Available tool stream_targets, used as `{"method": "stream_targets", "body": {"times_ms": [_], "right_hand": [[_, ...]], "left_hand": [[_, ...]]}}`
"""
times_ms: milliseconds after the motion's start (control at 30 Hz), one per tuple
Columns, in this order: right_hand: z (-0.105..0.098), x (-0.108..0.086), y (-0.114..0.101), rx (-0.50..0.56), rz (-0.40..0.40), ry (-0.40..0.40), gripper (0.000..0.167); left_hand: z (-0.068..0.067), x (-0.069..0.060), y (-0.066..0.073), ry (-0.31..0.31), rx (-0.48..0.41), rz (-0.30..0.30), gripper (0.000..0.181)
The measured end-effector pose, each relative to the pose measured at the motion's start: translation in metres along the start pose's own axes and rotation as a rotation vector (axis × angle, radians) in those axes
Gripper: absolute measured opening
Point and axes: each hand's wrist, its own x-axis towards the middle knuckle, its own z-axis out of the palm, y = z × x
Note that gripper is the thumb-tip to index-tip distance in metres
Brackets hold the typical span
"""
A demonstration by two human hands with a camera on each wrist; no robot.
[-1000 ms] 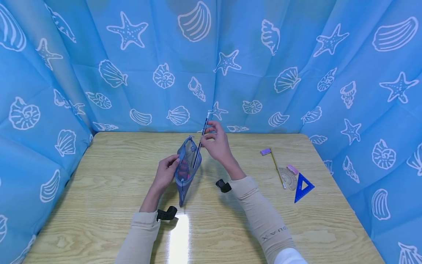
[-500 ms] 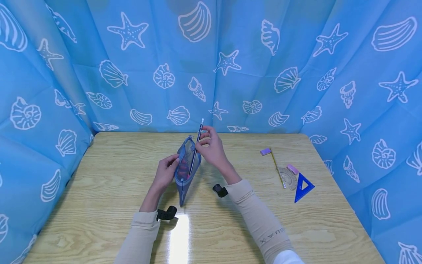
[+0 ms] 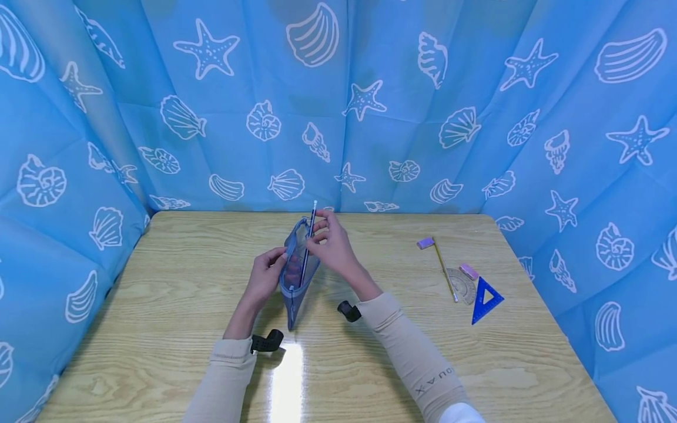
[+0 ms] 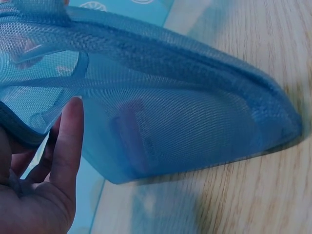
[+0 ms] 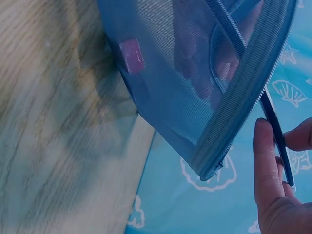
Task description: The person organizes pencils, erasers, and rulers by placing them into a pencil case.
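Observation:
A blue mesh zipper pouch (image 3: 292, 296) stands with its mouth spread on the wooden table. My left hand (image 3: 264, 275) pinches the pouch's left rim between thumb and fingers. Between thumb and fingertips, my right hand (image 3: 334, 247) holds a dark pencil (image 3: 312, 218) at the pouch's right side. The pencil's lower part is inside the mouth, and its white end sticks up above the hand. Through the mesh in the right wrist view, a pink eraser (image 5: 131, 55) shows at the bottom of the pouch. The left wrist view shows it only as a blurred purple shape.
On the right of the table (image 3: 174, 305) lie a purple eraser (image 3: 425, 243), a yellow pencil (image 3: 445, 270), a clear protractor (image 3: 462, 286), a pink eraser (image 3: 468, 271) and a blue set square (image 3: 486, 300). A blue shell-patterned curtain (image 3: 317, 106) surrounds the table's back and sides.
My right hand has moved left and down, bringing the dark pencil deeper into the pouch. My left hand and the pouch have stayed nearly in place.

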Motion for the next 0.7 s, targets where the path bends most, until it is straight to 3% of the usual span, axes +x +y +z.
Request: {"method": "stream_targets", "body": {"times_ms": [233,700], "right_hand": [[-0.0001,0.0005,0.0021,-0.117,0.017,-0.044,0.061],[-0.0013,0.0034,-0.0031,-0.198,0.099,-0.144,0.056]], "left_hand": [[-0.0001,-0.0001,0.0008,0.002,-0.003,-0.002,0.035],[0.0008,0.0009,0.0006,0.000,0.002,0.022,0.032]]}}
